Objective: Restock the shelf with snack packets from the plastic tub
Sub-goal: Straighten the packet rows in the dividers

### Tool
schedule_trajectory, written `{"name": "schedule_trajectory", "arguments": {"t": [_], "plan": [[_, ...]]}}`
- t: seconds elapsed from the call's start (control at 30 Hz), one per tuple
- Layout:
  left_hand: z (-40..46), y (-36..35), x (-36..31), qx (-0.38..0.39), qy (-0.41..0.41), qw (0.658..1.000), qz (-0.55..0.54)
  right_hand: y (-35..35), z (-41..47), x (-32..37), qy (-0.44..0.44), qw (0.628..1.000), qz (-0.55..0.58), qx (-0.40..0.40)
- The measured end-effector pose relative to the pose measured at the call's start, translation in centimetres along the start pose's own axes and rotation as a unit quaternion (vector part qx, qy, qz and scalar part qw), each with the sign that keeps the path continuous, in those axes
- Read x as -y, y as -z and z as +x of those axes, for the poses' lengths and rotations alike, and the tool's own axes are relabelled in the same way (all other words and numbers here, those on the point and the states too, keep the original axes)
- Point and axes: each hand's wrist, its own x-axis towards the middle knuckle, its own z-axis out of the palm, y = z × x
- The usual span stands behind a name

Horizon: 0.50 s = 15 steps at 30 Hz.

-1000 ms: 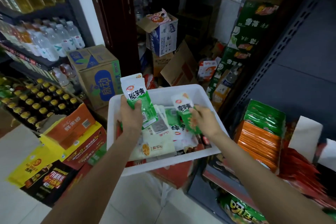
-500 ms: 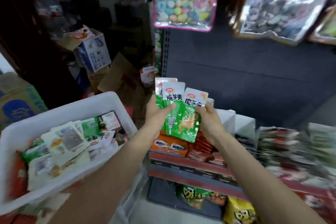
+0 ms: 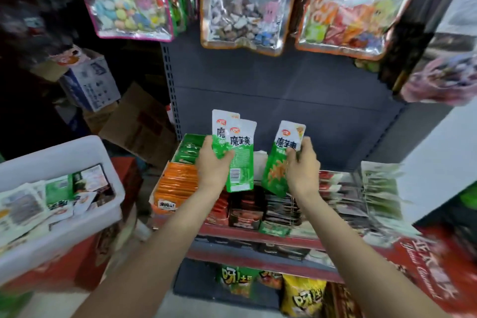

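Grey metal shelf (image 3: pixel 284 90) behind grips | left hand (image 3: pixel 213 162) clasps two green-white foil snack packets (image 3: pixel 238 155) | right hand (image 3: pixel 302 162) clasps one (image 3: pixel 280 160) | risk: fanned pair slipping apart on insertion

both hands were up over the shelf (image 3: pixel 258 233) here. left hand (image 3: pixel 213 162) gripped a small fan of green-and-white snack packets (image 3: pixel 238 156), upright, at least two of them overlapping, a third edge peeking behind. right hand (image 3: pixel 302 165) pinched a single packet (image 3: pixel 280 160) of the same kind, tilted a bit toward 1 o'clock. the two bunches were near each other but not touching. below them sat rows of orange packs (image 3: pixel 178 181) at about 9 o'clock from the left hand, plus dark red and black packs in the middle. white plastic tub (image 3: pixel 64 152) was off at 8 o'clock, with mixed packets inside. big clear candy bags (image 3: pixel 242 0) hung at 12 o'clock.
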Motion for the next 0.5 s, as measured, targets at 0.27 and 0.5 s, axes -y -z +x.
{"name": "schedule_trajectory", "arguments": {"t": [0.27,0.5], "plan": [[-1.8,-2.5,-2.2,0.078,-0.13,0.982,0.111,-1.5,-0.6,0.8,-0.012,0.978,0.175,0.116],[-1.6,-1.8,-3.1,0.18,-0.134,0.973,0.047,-1.6,-0.2,0.6,-0.054,0.921,0.345,0.17]]}}
